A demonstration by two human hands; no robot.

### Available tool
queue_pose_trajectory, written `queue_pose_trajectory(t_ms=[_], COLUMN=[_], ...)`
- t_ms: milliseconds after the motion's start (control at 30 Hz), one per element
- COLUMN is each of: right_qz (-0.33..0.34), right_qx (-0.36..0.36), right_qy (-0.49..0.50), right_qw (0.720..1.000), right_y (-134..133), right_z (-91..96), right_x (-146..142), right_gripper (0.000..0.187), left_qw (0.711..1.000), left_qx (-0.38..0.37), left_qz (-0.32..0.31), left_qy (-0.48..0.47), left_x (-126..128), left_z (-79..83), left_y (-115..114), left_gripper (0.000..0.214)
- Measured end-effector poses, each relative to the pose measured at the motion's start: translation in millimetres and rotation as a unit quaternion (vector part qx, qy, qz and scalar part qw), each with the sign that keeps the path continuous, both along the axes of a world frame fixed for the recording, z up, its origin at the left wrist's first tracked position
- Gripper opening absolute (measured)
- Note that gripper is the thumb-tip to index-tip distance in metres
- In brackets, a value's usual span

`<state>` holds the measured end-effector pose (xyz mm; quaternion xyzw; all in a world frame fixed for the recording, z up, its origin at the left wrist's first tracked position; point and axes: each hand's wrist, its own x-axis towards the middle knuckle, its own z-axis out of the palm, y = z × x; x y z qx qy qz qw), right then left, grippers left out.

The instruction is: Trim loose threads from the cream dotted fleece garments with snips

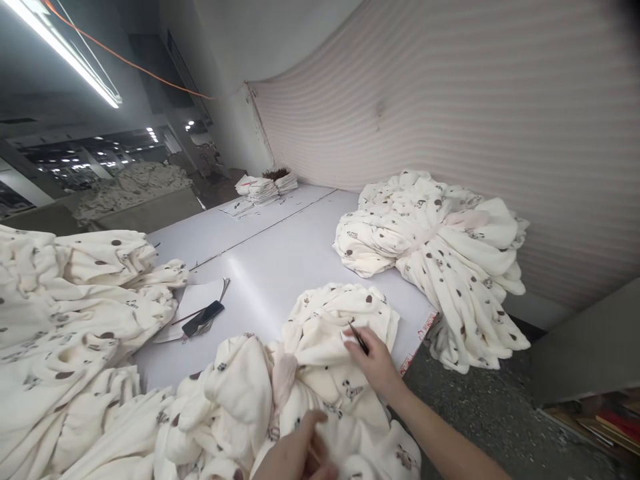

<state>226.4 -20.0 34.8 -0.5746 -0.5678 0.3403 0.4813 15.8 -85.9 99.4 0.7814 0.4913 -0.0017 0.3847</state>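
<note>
Cream fleece cloth (340,360) with brown dots and small printed figures lies bunched in front of me, over the near part of the table. My right hand (373,360) is closed around a small dark pointed tool (359,338), its tip pointing up and away over the cloth. A bit of white shows at the fingertips; I cannot tell whether it is cloth or a tag. My left hand (295,453) is at the bottom edge of the view, low over the same cloth, its fingers bent and partly smeared by motion. What it grips, if anything, cannot be made out.
More printed fleece (75,333) is heaped at the left. A gathered fleece bundle (430,233) hangs over the right edge of the pale table (280,250). A dark phone (203,318) lies on papers (200,297). Stacked white pieces (257,190) stand at the back, before striped sheeting (425,100).
</note>
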Motion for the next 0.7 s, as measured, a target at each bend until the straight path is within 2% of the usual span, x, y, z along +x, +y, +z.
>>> queue_pose_trajectory(t_ms=[67, 133, 233, 300, 367, 467, 567, 700], right_qz=[0.006, 0.022, -0.032, -0.104, -0.154, -0.162, -0.157, -0.143], right_qx=[-0.027, -0.08, -0.115, -0.119, -0.112, -0.127, -0.151, -0.171], right_qy=[0.036, 0.137, 0.189, 0.161, 0.116, 0.162, 0.269, 0.356], right_qw=[0.999, 0.987, 0.975, 0.974, 0.975, 0.965, 0.938, 0.908], right_y=[-31.6, -55.4, -67.4, -61.7, -50.7, -33.1, -19.4, -11.9], right_z=[-4.8, -14.7, -27.7, -31.3, -31.8, -30.9, -30.2, -27.9], right_x=[-4.4, -8.2, 0.9, 18.3, 37.3, 49.4, 36.8, 12.8], right_gripper=[0.028, 0.031, 0.038, 0.039, 0.033, 0.025, 0.025, 0.025], left_qw=[0.993, 0.979, 0.972, 0.964, 0.954, 0.945, 0.927, 0.893], left_qx=[0.114, 0.202, 0.231, 0.257, 0.288, 0.313, 0.355, 0.425], left_qz=[0.036, 0.033, -0.025, -0.049, -0.064, -0.093, -0.119, -0.141], left_qy=[-0.007, 0.004, 0.036, 0.048, 0.044, 0.033, 0.008, -0.054], left_x=[16.5, 34.6, 53.3, 55.9, 52.6, 44.6, 38.2, 28.1], left_z=[2.6, -1.0, -17.1, -30.6, -41.9, -53.1, -64.3, -75.9], left_y=[13.9, 26.4, 36.4, 37.8, 37.8, 39.3, 42.5, 49.9], left_gripper=[0.056, 0.052, 0.029, 0.024, 0.026, 0.027, 0.024, 0.018])
